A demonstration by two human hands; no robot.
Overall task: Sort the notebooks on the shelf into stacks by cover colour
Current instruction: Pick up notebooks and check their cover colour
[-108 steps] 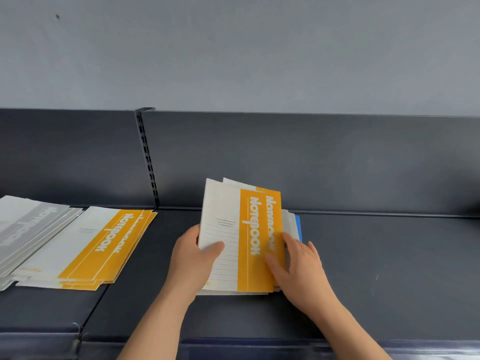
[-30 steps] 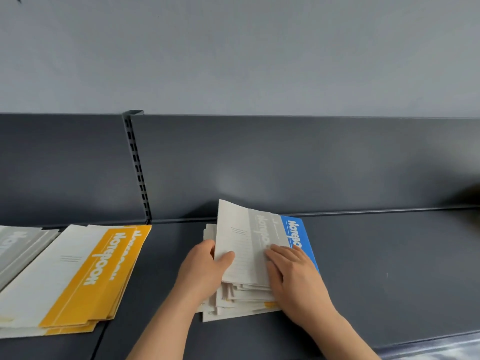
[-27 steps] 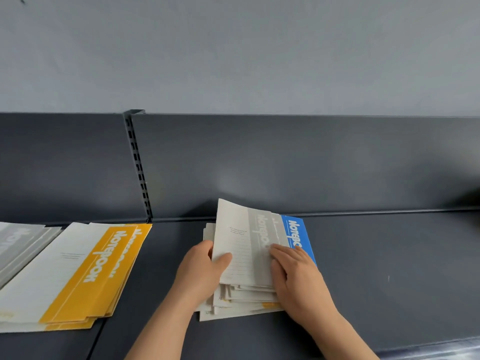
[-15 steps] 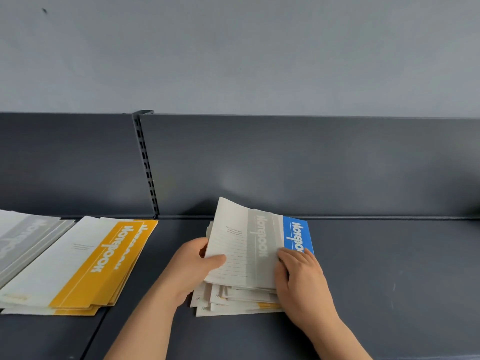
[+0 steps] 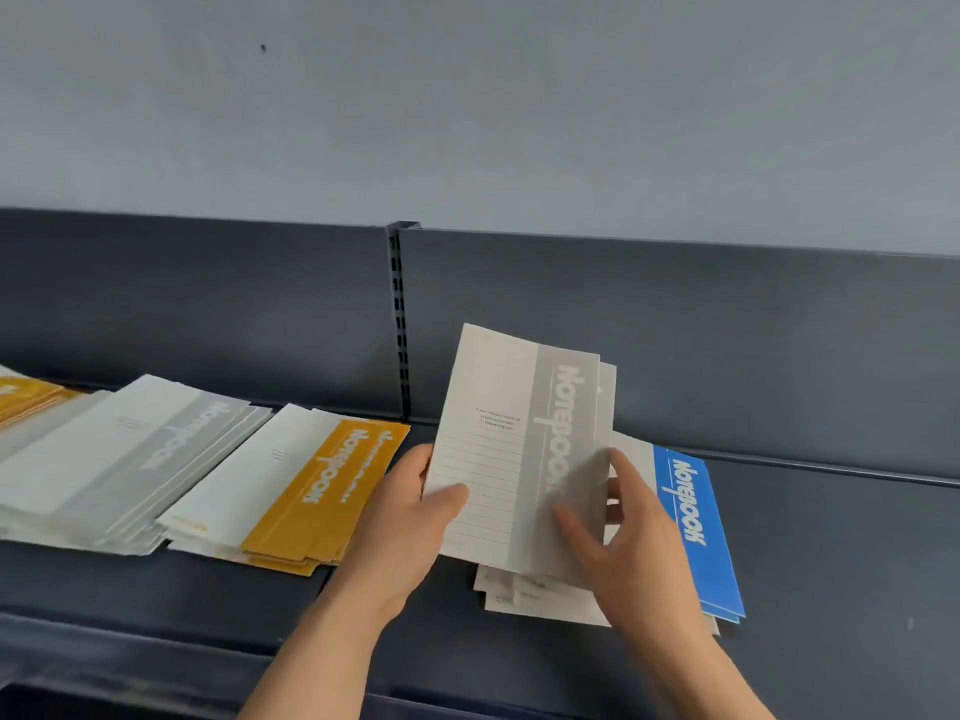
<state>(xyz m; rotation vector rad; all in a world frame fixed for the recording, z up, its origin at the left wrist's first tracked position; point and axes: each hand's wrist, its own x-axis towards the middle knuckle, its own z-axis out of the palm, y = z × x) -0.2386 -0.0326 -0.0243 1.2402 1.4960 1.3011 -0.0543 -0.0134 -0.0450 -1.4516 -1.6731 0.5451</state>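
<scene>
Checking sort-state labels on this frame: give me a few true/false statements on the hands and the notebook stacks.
1. The left hand holds a grey notebook up above the pile. True.
2. The right hand hangs idle, touching nothing. False: it is at the grey notebook's right edge, thumb on the cover.
3. A blue notebook lies on top of the pile. True.
4. The yellow stack lies right of the blue notebook. False: it lies left of both hands, beside the grey stack.
</scene>
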